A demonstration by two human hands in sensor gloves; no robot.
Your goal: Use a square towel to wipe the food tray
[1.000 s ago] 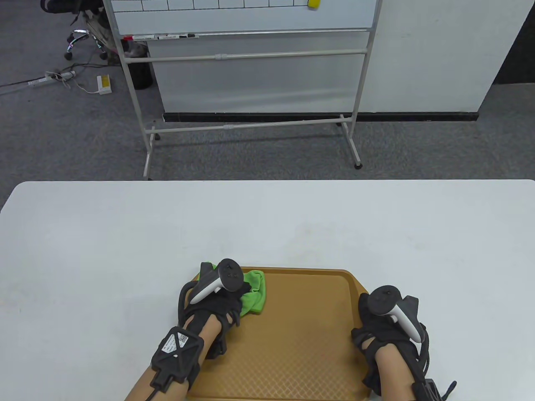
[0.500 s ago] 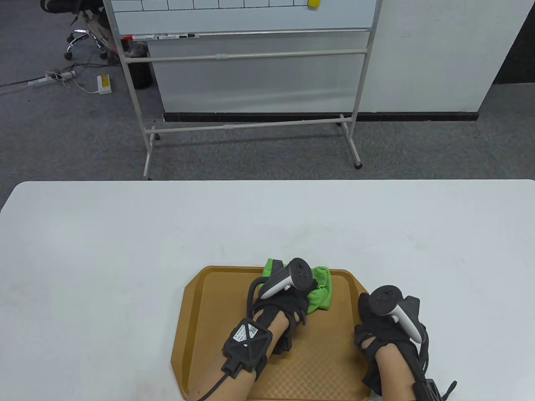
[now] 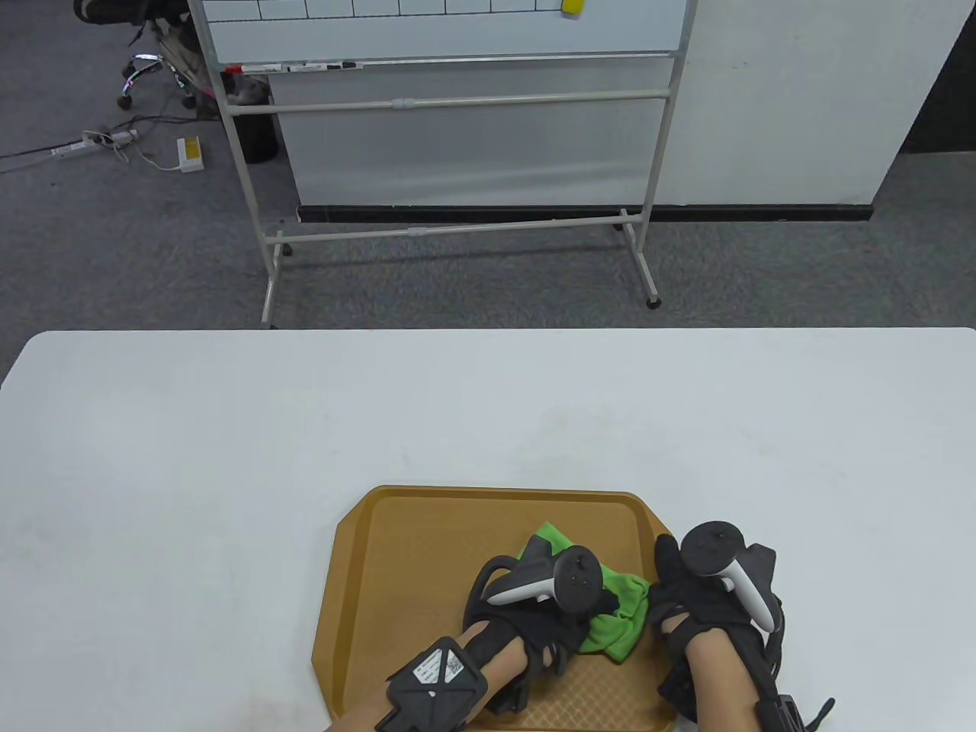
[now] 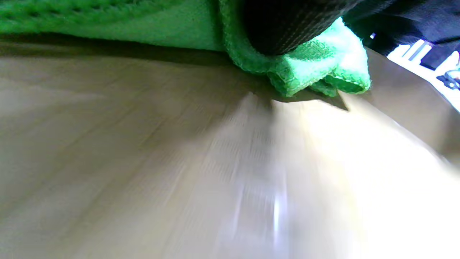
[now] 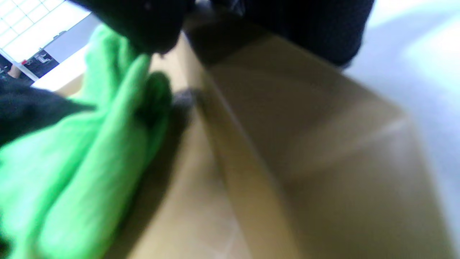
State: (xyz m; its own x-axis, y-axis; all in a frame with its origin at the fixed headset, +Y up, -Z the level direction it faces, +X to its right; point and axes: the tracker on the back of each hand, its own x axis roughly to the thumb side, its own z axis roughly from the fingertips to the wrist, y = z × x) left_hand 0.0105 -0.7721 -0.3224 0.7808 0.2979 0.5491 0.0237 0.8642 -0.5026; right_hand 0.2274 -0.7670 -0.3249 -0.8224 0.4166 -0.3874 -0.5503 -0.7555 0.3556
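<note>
A brown food tray [image 3: 412, 579] lies at the table's near edge. My left hand [image 3: 568, 610] presses a bunched green towel [image 3: 616, 621] onto the tray's right part, close to its right rim. In the left wrist view my gloved fingers [image 4: 287, 25] bear down on the towel [image 4: 312, 72] against the tray floor [image 4: 143, 162]. My right hand [image 3: 686, 602] grips the tray's right rim; the right wrist view shows the fingers [image 5: 309, 25] over the rim [image 5: 251, 151], with the towel [image 5: 90, 169] just inside it.
The white table [image 3: 229, 427] stretches far and wide around the tray. A whiteboard on a stand [image 3: 457, 114] is on the floor beyond the table's far edge.
My left hand has swept the towel from the tray's far left corner along the far edge to the right, then toward me beside the right hand. The right hand has stayed on the rim.
</note>
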